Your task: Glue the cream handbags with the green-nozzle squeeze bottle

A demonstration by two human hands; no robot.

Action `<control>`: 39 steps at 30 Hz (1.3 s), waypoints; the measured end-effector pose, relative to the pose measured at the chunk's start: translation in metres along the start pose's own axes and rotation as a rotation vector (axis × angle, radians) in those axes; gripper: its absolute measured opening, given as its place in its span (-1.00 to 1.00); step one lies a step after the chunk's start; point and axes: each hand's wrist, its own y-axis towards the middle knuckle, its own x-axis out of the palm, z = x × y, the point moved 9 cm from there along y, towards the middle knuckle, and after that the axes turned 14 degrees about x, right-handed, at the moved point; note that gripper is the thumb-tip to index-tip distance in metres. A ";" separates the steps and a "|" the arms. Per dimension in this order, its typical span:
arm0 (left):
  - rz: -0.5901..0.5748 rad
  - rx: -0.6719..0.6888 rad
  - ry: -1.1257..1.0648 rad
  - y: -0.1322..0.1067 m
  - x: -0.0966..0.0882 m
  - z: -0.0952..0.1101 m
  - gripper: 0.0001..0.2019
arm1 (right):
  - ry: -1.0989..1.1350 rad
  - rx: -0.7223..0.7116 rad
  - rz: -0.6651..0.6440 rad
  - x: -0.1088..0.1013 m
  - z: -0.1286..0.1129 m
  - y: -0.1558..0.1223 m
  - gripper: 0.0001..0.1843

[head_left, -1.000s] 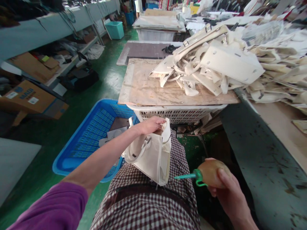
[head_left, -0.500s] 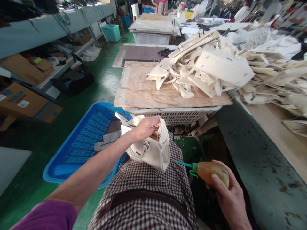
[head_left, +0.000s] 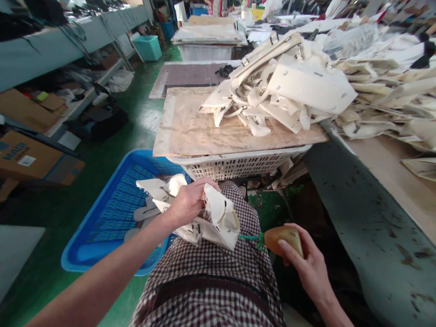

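Note:
My left hand (head_left: 190, 200) is closed on a cream bag piece (head_left: 220, 227) with metal fittings and loose threads, held above my checked apron (head_left: 218, 268). Part of the piece is hidden behind the hand and wrist. My right hand (head_left: 303, 254) grips a squeeze bottle (head_left: 282, 240) of amber-brown content, lying sideways in the fingers. Its thin green nozzle (head_left: 248, 237) points left, and the tip meets or almost meets the right edge of the bag piece; I cannot tell whether they touch.
A blue basket (head_left: 98, 204) with grey flat pieces stands on the floor at left. Ahead, a board (head_left: 180, 127) on a white crate (head_left: 225, 168) bears a heap of cream bag pieces (head_left: 306, 86). A grey-sided table (head_left: 344, 213) runs along my right.
The bag piece has tipped over and shifted slightly down, its side now turned up toward me. My right hand has moved left with the bottle, bringing the nozzle to the piece's edge.

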 end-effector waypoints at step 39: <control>-0.018 -0.026 0.095 -0.022 0.002 0.034 -0.77 | 0.014 0.119 -0.042 0.012 0.026 0.001 -0.42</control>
